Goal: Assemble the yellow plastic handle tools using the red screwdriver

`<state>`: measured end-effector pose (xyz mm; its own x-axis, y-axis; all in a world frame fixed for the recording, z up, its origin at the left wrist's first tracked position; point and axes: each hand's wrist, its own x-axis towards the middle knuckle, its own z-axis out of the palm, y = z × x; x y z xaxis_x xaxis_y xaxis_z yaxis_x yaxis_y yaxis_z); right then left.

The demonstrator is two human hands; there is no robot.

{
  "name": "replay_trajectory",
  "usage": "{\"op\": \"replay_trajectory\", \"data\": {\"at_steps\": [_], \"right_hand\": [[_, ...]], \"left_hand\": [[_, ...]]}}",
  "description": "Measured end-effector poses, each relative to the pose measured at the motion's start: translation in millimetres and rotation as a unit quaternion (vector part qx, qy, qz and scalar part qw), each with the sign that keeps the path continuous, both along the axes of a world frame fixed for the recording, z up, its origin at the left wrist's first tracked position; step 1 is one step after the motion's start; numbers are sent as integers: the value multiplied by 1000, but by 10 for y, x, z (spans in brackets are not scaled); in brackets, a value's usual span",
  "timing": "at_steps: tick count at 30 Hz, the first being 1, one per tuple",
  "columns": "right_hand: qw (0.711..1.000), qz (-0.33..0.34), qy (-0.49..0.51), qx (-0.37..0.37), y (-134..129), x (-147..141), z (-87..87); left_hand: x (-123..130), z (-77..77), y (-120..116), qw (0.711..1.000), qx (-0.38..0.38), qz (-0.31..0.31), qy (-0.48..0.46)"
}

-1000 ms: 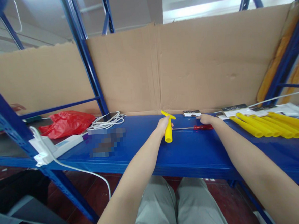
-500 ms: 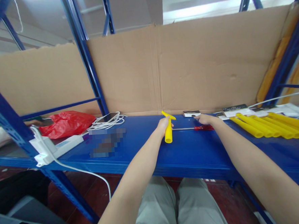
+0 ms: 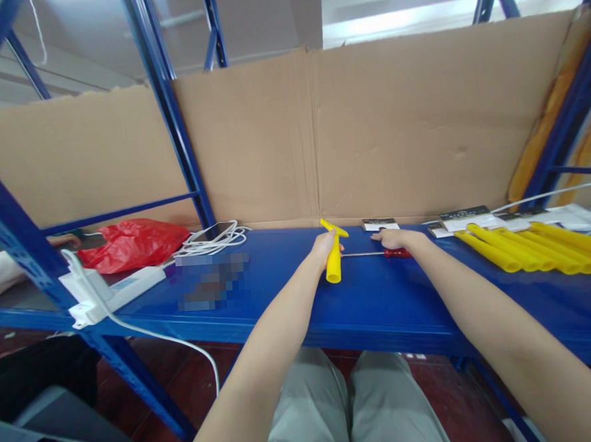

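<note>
Knees (image 3: 306,387) in grey trousers are nearest, below the edge of the blue bench (image 3: 380,299). Yellow T-shaped handle (image 3: 334,266) is in the left hand (image 3: 321,248): fingers are closed around the stem, fingertips at its right side, open stem end facing the person, crossbar projecting beyond the grip. Screwdriver (image 3: 395,253) lies crosswise, shaft end near the left fingertips, red grip partly under the right hand (image 3: 397,239). Right index finger is extended leftward; whether the remaining fingers grip the screwdriver cannot be determined. Label card (image 3: 380,224) lies just beyond.
</note>
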<state>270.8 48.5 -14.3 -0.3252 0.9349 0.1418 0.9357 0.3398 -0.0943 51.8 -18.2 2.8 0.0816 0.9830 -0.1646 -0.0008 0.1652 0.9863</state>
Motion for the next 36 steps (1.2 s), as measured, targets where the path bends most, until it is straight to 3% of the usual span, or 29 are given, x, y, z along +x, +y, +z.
{"op": "replay_trajectory", "data": {"at_steps": [3,13,17,24,27,31,36], "right_hand": [[998,-31,-36,-48,-36,-53,26],[994,-63,-70,-59,-66,-93,36],[998,-49,-23,-25,-79,-91,73],[996,-51,29,68,-259,-141,388],[998,-33,13,52,-392,-83,393],[999,7,15,34,-549,105,276],[997,-22,62,30,-635,325,282]], "left_hand": [[8,-8,9,1000,-2,-7,8],[24,6,-25,1000,-2,-1,31],[22,2,-33,999,2,-4,39],[10,-40,-9,998,46,-10,50],[6,-59,8,997,59,0,51],[-2,-63,24,995,69,25,61],[-42,-89,80,992,78,56,84]]}}
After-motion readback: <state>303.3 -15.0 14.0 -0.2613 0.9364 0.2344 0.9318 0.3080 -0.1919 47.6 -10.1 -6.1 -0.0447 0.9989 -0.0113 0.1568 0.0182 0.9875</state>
